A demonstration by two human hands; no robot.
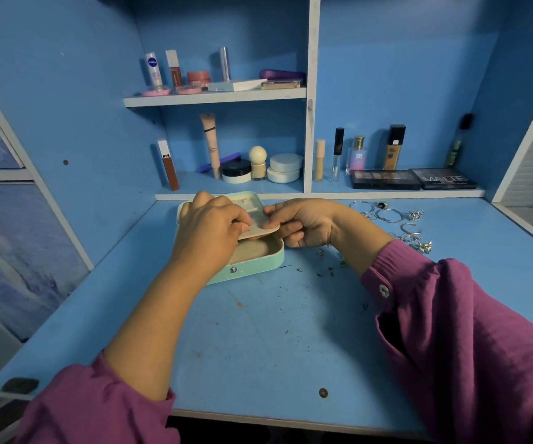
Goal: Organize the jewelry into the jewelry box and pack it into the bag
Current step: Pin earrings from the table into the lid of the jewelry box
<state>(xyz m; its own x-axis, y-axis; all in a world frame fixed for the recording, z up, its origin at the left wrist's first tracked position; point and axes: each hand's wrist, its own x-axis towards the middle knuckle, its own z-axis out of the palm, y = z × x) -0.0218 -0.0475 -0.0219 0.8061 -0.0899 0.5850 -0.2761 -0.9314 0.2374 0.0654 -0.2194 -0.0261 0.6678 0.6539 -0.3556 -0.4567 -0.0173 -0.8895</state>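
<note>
A: On the blue bench (258, 331), going left to right, what's first?

B: Left hand (209, 227), over the mint jewelry box (252, 267). Fingers are curled down and pinching the left end of a beige insert tray (260, 230). Fingertips are mostly tucked under, so the exact grip is hard to see.

A: Box open?

B: Yes, lid (249, 203) tipped back behind the hands. The left hand and forearm cover most of the box's left half. Only the front wall with a small metal snap, the right corner and a patch of tan lining show.

A: Right hand?

B: Right hand (303, 224) grips the right end of the same tray, thumb on top, fingers curled below. Tray is held just above the box opening, tilted slightly. Can't tell whether anything sits on it; there's a tiny dark speck near the left thumb, too small to name.

A: Jewelry?

B: Silver jewelry (396, 219) is loose on the bench right of the box, at the back: hoops, rings and a few ornate pieces, tangled and hard to separate. Small dark bits (326, 267) lie near the right wrist; earrings or debris, can't tell.

A: Rest?

B: Cosmetics (246, 168) on the shelves behind. Purple sleeves (470, 331), cut off at the bottom and right edges.
</note>
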